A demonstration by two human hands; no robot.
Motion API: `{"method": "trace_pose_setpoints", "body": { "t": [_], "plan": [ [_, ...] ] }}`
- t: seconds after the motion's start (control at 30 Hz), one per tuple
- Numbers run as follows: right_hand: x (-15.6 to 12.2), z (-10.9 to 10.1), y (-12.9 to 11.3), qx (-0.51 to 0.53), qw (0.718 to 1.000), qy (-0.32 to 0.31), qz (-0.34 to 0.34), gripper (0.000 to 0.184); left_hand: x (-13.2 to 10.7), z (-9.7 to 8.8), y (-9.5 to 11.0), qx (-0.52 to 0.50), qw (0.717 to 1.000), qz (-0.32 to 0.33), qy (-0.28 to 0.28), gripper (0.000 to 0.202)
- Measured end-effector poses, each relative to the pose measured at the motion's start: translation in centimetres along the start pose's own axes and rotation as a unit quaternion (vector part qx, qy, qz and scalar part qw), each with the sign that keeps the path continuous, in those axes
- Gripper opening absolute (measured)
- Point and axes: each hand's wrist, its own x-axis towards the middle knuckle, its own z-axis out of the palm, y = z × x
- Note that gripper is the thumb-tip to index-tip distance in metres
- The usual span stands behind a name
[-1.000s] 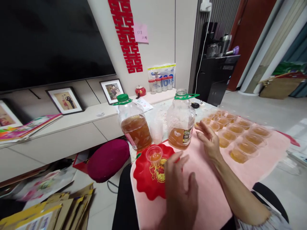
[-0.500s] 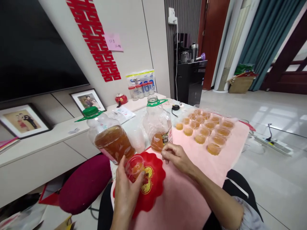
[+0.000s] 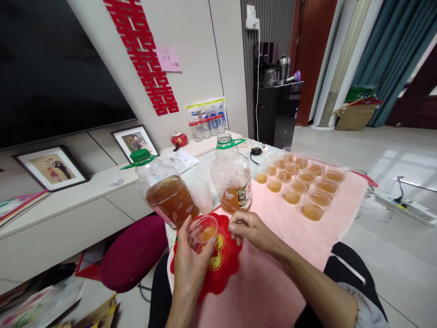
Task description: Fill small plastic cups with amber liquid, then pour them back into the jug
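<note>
The left hand [image 3: 191, 260] has its thumb and fingers wrapped around a small clear cup [image 3: 206, 230]. A bit of orange-brown stuff sits inside it. The cup is over a red dish [image 3: 228, 269] with a wavy edge and gold pictures in the middle. Take the cup as the middle of a clock: the left hand comes up to it from 7 o'clock, and most of the dish shows toward 5 o'clock.

The right hand [image 3: 249, 228] is at 3 o'clock, near the cup and apart from it. Its fingers curl in with the tips close together, but I can't tell whether they pinch anything.

At 10 o'clock stands a big clear jug [image 3: 170, 198] with a green cap and lots of brown drink in it. At 12 o'clock is a stack of clear cups [image 3: 201, 196]. At 1 o'clock stands an open jug [image 3: 235, 182] with a green handle and less drink inside.

Out at 2 o'clock, rows of filled cups [image 3: 293, 193] stand close together on a pink cloth [image 3: 266, 278]. The cloth goes under the red dish too. A dark pink stool [image 3: 134, 255] is between 8 and 9 o'clock.
</note>
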Motion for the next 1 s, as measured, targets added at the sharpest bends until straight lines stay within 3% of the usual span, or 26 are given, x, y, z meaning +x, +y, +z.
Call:
{"method": "trace_pose_setpoints", "body": {
  "t": [0.3,0.7,1.0],
  "plan": [
    [-0.4,-0.6,-1.4,0.025,0.999,0.005,0.044,0.045,-2.6,1.3,1.7,-0.029,0.994,0.030,-0.100,0.093],
    [-1.2,-3.4,-2.9,0.047,0.995,0.008,0.091,0.040,-3.7,4.4,2.3,-0.062,0.991,-0.023,-0.117,0.102],
    [-3.0,-9.0,-4.3,0.015,0.989,0.123,0.084,0.038,-4.4,5.0,1.5,0.018,0.992,-0.032,-0.124,0.091]
  ]
}}
